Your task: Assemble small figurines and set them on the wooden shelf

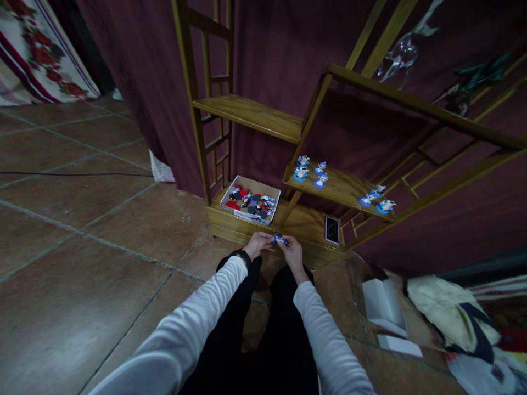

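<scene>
A small blue and white figurine is held between my two hands, just in front of the shelf's low base. My left hand pinches its left side, and my right hand grips its right side. Just beyond my hands, a shallow cardboard box on the base board holds several figurines with red and black round stands. Several similar blue and purple figurines stand on the middle shelf, in groups at its left and right ends. The finer details of the held figurine are too small to make out.
The wooden display rack stands against a dark red curtain. A phone lies on its base board. Higher up on the right are a clear glass ornament and a dark green ornament. White boxes and a beige bag lie on the floor.
</scene>
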Motion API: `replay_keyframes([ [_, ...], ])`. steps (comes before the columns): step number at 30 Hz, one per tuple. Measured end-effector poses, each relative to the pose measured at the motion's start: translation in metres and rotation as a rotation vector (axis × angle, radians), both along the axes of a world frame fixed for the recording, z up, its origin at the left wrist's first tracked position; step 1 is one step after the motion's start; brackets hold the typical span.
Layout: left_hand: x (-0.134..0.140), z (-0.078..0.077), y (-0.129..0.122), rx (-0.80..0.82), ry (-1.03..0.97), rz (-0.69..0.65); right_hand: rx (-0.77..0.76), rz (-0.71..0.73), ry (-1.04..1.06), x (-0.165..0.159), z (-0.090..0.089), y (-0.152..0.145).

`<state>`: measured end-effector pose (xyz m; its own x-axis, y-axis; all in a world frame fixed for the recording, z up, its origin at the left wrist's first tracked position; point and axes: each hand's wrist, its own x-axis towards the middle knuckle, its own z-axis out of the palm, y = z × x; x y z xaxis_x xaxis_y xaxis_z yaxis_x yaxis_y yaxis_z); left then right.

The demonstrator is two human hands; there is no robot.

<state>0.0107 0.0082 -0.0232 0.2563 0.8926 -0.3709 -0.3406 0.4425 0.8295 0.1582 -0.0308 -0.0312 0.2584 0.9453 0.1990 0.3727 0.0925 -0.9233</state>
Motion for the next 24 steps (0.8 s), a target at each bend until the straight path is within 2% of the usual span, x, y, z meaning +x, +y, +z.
replay_keyframes([
  [16, 0.004, 0.011, -0.007, 0.001, -0.027, 0.023, -0.037, -0.062, 0.153, 0.001, -0.005, 0.006],
  [24, 0.008, 0.011, -0.008, 0.003, -0.058, 0.036, -0.02, -0.09, 0.129, -0.001, -0.004, 0.005],
])
